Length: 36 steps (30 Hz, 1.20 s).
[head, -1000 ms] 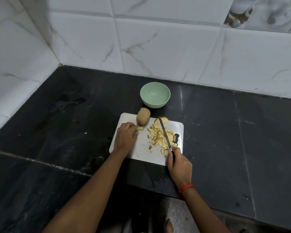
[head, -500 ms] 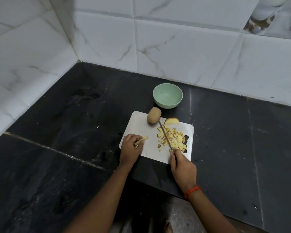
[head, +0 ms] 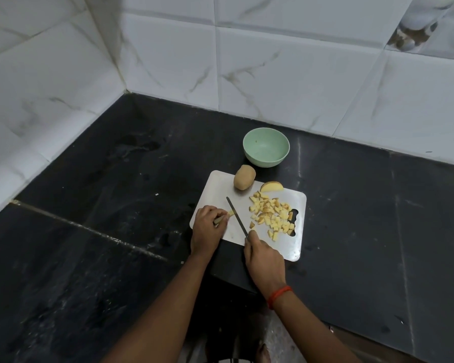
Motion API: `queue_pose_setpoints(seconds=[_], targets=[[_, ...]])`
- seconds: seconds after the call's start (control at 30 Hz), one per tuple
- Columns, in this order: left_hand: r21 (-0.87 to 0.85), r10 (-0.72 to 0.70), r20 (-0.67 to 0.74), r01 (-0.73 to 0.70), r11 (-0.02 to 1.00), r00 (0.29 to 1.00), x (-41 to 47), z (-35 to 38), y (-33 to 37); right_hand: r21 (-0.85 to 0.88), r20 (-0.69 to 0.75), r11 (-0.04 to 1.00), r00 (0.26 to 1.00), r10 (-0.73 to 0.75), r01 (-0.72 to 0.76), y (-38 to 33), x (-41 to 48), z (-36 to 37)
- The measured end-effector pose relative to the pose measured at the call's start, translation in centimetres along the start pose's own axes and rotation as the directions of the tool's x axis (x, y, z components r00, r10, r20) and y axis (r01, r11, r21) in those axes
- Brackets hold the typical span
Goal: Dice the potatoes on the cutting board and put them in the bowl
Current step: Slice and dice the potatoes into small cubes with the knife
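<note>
A white cutting board (head: 220,188) lies on the black counter. On it sit a whole brown potato (head: 244,177), a potato wedge (head: 271,186) and a heap of diced potato (head: 271,214). My left hand (head: 207,227) pinches a thin potato strip (head: 227,215) at the board's left edge. My right hand (head: 264,259) grips a knife (head: 237,217), whose blade lies right beside the strip's free end. A pale green bowl (head: 266,146) stands just behind the board with nothing visible in it.
White marble-look tiled walls meet in a corner at the back left. The black stone counter (head: 102,231) stretches left and right of the board. Its front edge steps in below my arms.
The knife has shifted left, from the diced heap to the strip held in my left hand. My left hand has slid down toward the board's near left edge. The camera view swung.
</note>
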State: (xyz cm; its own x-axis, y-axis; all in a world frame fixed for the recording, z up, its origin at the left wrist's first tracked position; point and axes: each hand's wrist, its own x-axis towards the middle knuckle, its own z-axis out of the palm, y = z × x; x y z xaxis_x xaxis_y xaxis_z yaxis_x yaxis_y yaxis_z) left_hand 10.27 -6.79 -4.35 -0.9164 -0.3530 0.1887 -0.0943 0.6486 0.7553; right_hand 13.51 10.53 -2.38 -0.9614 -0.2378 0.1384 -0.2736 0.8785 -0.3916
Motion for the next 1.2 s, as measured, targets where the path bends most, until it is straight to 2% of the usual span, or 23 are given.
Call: queue_pose_setpoints(seconds=[0.37,0.5,0.6,0.73,0.9,1.03,1.2], targets=[[0.004,-0.004,0.018,0.004,1.0,1.0,0.2,0.1,-0.2,0.044,0.104,0.999,0.994,0.018,-0.022,-0.2,0.7,-0.1],[0.016,0.004,0.002,-0.004,1.0,1.0,0.2,0.0,-0.2,-0.101,0.094,0.995,0.996,0.011,-0.002,0.2,-1.4,-0.6],[0.016,0.002,-0.003,-0.002,1.0,1.0,0.1,-0.1,0.0,-0.185,0.055,0.982,0.997,0.058,-0.047,0.6,-2.9,-0.7],[0.013,0.011,-0.003,-0.011,1.0,1.0,-0.2,-0.2,0.0,-0.107,0.0,0.992,0.998,0.069,-0.069,0.0,-2.4,-0.5],[-0.006,0.01,-0.008,-0.01,1.0,1.0,-0.1,-0.5,0.2,-0.06,0.018,0.997,0.998,0.053,-0.052,-1.1,-0.8,0.4],[-0.011,-0.003,0.011,0.003,1.0,1.0,-0.1,-0.6,0.3,-0.065,0.061,0.996,0.996,0.059,-0.055,-1.5,-0.4,0.4],[0.015,-0.019,0.015,0.018,1.0,1.0,-0.1,-0.4,0.4,-0.164,0.119,0.985,0.991,0.066,-0.046,-1.8,-2.4,-0.1]])
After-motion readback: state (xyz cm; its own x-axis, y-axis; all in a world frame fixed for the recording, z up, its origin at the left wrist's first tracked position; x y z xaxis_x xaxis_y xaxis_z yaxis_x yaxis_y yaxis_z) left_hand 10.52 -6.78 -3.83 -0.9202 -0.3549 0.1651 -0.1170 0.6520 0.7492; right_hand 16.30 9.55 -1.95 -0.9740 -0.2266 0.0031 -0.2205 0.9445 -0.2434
